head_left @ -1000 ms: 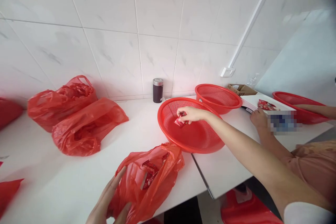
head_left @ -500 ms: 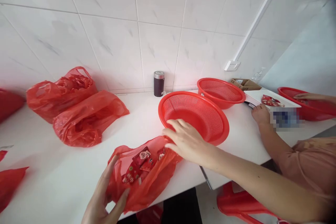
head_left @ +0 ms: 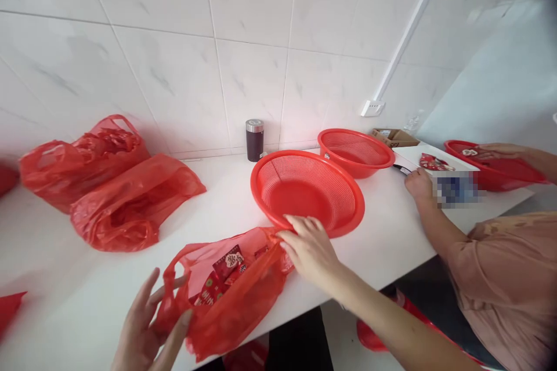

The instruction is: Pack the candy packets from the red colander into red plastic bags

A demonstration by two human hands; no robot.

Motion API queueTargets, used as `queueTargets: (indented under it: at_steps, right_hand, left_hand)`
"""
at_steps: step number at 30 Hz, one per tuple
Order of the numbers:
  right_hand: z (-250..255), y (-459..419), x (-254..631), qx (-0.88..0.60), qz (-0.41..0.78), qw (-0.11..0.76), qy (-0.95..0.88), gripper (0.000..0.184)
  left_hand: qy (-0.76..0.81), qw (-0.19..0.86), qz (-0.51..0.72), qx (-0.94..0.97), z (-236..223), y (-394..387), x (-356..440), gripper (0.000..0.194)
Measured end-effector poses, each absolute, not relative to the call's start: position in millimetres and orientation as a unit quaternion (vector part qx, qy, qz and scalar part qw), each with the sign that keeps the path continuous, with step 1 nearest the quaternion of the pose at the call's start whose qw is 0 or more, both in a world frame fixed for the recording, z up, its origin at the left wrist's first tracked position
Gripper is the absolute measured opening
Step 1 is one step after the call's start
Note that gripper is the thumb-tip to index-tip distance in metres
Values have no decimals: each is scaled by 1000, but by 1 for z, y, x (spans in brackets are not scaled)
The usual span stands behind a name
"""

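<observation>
A translucent red plastic bag (head_left: pixel 243 307) lies on its side near the table's front edge, its mouth spread wide. Inside it show several small red printed packets (head_left: pixel 228 264). My left hand (head_left: pixel 145 324) is at the bag's left end, fingers apart around the handle loop and thumb against the plastic. My right hand (head_left: pixel 311 246) pinches the bag's right rim, its fingertips close to a red perforated basket (head_left: pixel 348 208). That basket stands upright just behind the bag, with no packets visible in it.
Two full red bags (head_left: pixel 87 162) sit at the left by the tiled wall. A dark tumbler (head_left: pixel 255 142) stands at the back; a second red basket (head_left: pixel 357 153) is right of it. At the right, a co-worker's hand (head_left: pixel 420 185) rests near a white tray (head_left: pixel 404 156).
My left hand has shifted its hold toward the bag's handle, with the fingers more spread. My right hand still grips the rim. The view has turned slightly right.
</observation>
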State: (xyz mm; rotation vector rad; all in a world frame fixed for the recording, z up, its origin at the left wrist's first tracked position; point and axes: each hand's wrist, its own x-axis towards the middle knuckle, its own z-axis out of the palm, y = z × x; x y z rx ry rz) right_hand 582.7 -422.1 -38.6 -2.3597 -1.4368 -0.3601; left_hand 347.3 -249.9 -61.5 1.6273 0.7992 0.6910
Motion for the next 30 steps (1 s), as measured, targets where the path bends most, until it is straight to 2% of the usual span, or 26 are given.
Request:
queueTargets:
  at_steps: [2,4,8,10,12,15,19,21,24,28,30]
  right_hand:
    - [-29,-417,596,-815,-117,254,-508,18]
    - [-17,-416,595,-779,-89,367,-501,15]
    - [0,-416,580,-688,118,586,-411,11]
    - [2,-413,580,-632,228,667,-323,12]
    - [4,-407,586,-589,264,722,-250,11]
    - [18,-397,595,-576,247,740,-244,12]
    - [51,-396,587,-549,135,758,-324,12]
    - [61,-398,578,-564,99,734,-365,14]
    - [63,-401,570,-613,130,664,-408,16]
    - [60,-406,569,-617,124,662,-406,17]
    - [63,-408,569,-627,133,636,-430,17]
  left_hand:
    - [355,584,302,665,-57,-245,345,86]
    - [371,588,301,653,-56,-239,341,87]
    - [407,589,278,640,-61,-224,327,87]
    - [417,581,243,655,-61,-212,322,72]
    - [393,565,187,701,-54,-196,320,49]
    - [324,564,166,741,-20,-175,327,31]
    - [221,666,439,561,42,-172,342,18]
    - [187,687,499,495,59,-179,346,14]
    - [192,717,465,482,60,-188,346,21]
    - [219,700,482,479,48,-193,337,39]
    - [219,686,490,491,49,-195,334,38]
